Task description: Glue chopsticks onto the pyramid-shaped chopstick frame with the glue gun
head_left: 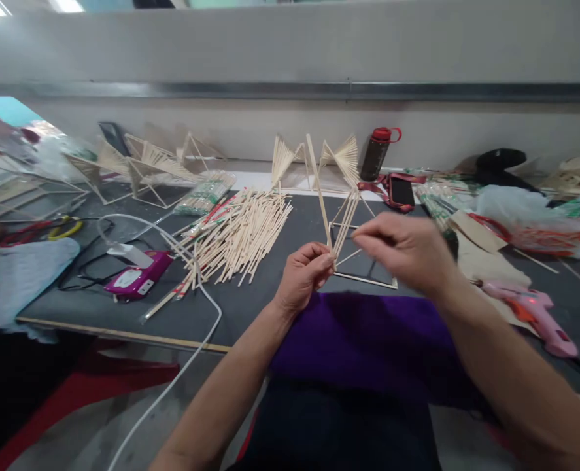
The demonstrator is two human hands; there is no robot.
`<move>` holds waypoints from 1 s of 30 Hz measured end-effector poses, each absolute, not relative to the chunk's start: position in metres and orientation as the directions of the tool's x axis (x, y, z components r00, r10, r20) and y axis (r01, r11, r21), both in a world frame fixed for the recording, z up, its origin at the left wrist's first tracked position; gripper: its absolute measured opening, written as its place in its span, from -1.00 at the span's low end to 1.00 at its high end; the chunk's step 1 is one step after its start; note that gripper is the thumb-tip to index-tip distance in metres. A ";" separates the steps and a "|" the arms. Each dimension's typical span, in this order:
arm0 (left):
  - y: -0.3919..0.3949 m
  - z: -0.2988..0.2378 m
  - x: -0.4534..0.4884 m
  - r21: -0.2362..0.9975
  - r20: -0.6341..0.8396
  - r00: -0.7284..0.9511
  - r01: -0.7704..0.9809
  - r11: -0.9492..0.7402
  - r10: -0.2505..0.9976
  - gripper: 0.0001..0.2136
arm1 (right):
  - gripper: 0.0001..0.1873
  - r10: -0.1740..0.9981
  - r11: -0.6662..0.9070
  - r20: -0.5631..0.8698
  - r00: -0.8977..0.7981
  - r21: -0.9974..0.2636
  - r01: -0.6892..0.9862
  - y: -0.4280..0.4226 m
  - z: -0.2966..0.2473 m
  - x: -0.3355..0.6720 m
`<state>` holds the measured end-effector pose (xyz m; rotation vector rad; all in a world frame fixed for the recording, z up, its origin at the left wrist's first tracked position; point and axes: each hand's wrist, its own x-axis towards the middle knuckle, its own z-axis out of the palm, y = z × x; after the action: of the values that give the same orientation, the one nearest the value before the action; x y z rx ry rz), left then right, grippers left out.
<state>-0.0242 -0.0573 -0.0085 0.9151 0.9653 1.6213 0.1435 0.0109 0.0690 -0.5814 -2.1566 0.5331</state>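
Note:
My left hand [304, 275] is closed, thumb and fingers pinching the lower corner of a frame of thin wooden sticks [346, 222]. One long stick [319, 190] rises from that grip, leaning slightly left, and several others fan up to the right. The frame's square base [368, 280] reaches over the dark tabletop. To the right of the frame, my right hand [402, 248] is blurred by motion, its thumb and fingers drawn together. Whatever may be between those fingertips is too small to make out.
Left of my hands lies a pile of loose wooden sticks [245, 229], with a purple power strip [140, 275] and white cable beyond. Finished stick twists [341, 160], a dark bottle [375, 154] and a phone [400, 191] stand behind. A pink glue gun [535, 311] lies right.

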 end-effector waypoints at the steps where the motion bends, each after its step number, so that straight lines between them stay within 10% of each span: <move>1: -0.058 -0.009 -0.025 0.908 0.123 -0.215 -0.370 -0.197 0.969 -0.76 | -0.90 0.584 0.786 0.574 -0.574 -0.575 0.226 0.004 0.058 0.137; 8: -0.056 -0.013 -0.034 0.902 0.177 -0.230 -0.351 -0.251 0.957 -0.74 | -0.78 0.769 0.500 0.446 -0.459 -0.866 -0.004 0.000 0.005 0.100; 20: -0.054 -0.014 -0.035 0.955 0.116 -0.236 -0.242 -0.173 0.965 -0.74 | -0.81 0.753 0.430 0.395 -0.526 -0.901 -0.061 0.004 -0.001 0.108; 25: -0.055 -0.003 -0.039 0.950 -0.014 -0.047 -0.312 -0.001 0.999 -0.78 | -0.84 0.632 0.658 0.531 -0.564 -0.752 0.028 0.001 0.012 0.126; 30: -0.059 -0.003 -0.036 0.941 -0.203 0.335 -0.192 0.278 0.920 -0.63 | -0.79 0.316 0.935 0.586 -0.746 -0.325 0.141 -0.009 0.016 0.160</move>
<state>-0.0355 -0.0585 -0.0031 0.9933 0.9187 0.9077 0.1603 -0.0093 0.0161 -0.3223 -2.4148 0.3425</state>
